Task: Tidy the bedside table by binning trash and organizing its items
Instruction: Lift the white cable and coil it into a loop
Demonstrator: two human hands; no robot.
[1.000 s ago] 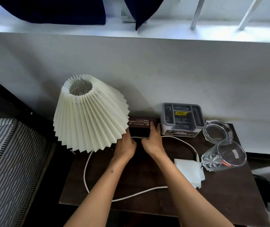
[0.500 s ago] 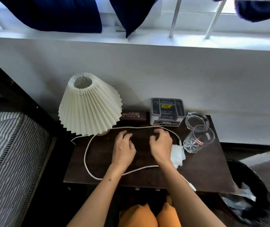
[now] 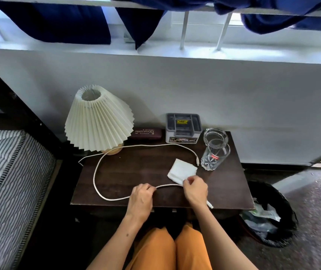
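A white cable loops across the dark bedside table. My left hand pinches the cable near the table's front edge. My right hand is closed on the same cable a little to the right, touching the front corner of a folded white tissue. One cable plug sticks out past my right wrist; the other end lies beside a clear drinking glass.
A pleated white lamp stands back left, a maroon spectacle case and grey organizer along the wall, a glass ashtray behind the drinking glass. A black bin with trash sits right of the table, a striped mattress left.
Both hands drew back from the spectacle case at the rear to the table's front and closed on the cable. The view pulled back, showing the bin and my orange-clad knees.
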